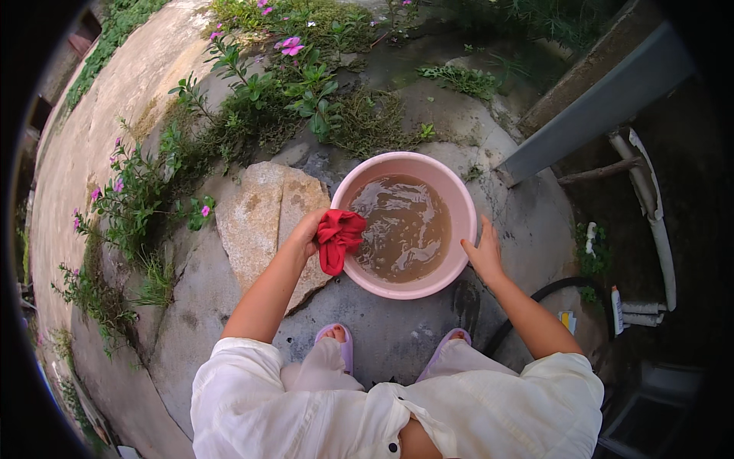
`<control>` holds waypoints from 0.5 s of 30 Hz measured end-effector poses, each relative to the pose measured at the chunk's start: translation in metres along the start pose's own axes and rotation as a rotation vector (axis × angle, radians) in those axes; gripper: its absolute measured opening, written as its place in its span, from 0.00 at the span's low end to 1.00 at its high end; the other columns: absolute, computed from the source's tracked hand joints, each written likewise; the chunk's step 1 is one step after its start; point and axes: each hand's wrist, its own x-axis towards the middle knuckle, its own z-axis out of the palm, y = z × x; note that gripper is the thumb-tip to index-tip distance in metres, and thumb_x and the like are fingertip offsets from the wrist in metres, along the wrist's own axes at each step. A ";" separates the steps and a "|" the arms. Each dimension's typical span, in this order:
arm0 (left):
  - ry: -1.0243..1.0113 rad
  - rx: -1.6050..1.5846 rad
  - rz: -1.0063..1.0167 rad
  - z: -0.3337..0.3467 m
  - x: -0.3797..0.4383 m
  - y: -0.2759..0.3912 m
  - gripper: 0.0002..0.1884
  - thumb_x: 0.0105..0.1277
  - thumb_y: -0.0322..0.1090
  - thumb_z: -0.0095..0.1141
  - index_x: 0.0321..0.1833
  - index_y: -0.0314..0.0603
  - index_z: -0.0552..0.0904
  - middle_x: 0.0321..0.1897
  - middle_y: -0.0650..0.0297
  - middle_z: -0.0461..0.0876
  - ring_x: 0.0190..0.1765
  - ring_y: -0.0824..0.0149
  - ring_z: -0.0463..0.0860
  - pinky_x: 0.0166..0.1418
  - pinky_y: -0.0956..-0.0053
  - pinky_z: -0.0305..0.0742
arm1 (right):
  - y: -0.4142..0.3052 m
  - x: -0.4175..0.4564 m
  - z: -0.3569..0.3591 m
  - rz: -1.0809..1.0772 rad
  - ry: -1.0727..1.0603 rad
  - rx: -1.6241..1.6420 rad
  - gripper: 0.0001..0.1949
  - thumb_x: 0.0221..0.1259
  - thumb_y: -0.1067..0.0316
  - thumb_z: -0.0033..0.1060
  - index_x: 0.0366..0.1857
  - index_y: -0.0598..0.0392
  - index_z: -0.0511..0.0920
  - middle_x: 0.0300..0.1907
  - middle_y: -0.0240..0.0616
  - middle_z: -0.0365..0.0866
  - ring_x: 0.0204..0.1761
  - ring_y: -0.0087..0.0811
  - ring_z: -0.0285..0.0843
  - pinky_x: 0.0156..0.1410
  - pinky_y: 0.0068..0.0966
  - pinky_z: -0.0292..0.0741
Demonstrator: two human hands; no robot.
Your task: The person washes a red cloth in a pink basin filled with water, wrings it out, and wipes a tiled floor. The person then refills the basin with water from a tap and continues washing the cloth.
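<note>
A pink plastic basin (469, 252) stands on the concrete before me, with murky brown water (401, 229) inside. Bunched red cloth (338, 238) is gripped in my left hand (308, 232) at the basin's left rim, and part of it hangs over that rim. My right hand (486, 252) is beside the right rim, fingers apart and holding nothing; whether the thumb touches the rim I cannot tell. Under my left forearm and next to the basin lies a flat, rough stone slab (252, 212).
Pink-flowered plants (309, 86) grow behind the basin and along the left. A grey post (596, 109) slants up at the right. A black hose (533, 298) curves past my right forearm, near a white tube (616, 310) and pale pipes (642, 312). Lilac slippers (347, 356) are on my feet.
</note>
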 end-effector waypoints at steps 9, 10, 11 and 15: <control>0.077 0.178 -0.044 -0.026 -0.002 -0.014 0.10 0.68 0.36 0.51 0.43 0.36 0.79 0.38 0.57 0.85 0.40 0.62 0.86 0.48 0.64 0.85 | 0.031 -0.033 0.048 0.799 -0.630 1.261 0.28 0.64 0.61 0.56 0.66 0.60 0.63 0.57 0.50 0.77 0.55 0.46 0.81 0.54 0.51 0.83; 0.074 0.194 -0.073 -0.014 -0.010 -0.012 0.10 0.68 0.35 0.52 0.43 0.37 0.79 0.38 0.57 0.85 0.40 0.63 0.86 0.47 0.65 0.86 | 0.031 -0.032 0.049 0.785 -0.613 1.259 0.28 0.62 0.66 0.53 0.66 0.64 0.61 0.58 0.55 0.75 0.57 0.51 0.80 0.55 0.54 0.82; 0.063 0.234 -0.062 -0.015 -0.005 -0.015 0.10 0.68 0.35 0.51 0.43 0.37 0.79 0.38 0.57 0.85 0.39 0.63 0.86 0.47 0.66 0.86 | 0.033 -0.030 0.047 0.784 -0.615 1.246 0.28 0.60 0.69 0.52 0.65 0.66 0.60 0.58 0.57 0.74 0.55 0.52 0.81 0.55 0.55 0.82; 0.065 0.292 -0.019 -0.019 -0.002 -0.012 0.09 0.68 0.34 0.52 0.44 0.37 0.80 0.39 0.58 0.86 0.38 0.64 0.87 0.47 0.67 0.86 | 0.019 -0.025 0.044 0.731 -0.539 1.197 0.28 0.57 0.71 0.52 0.62 0.70 0.60 0.54 0.59 0.75 0.50 0.53 0.83 0.49 0.52 0.85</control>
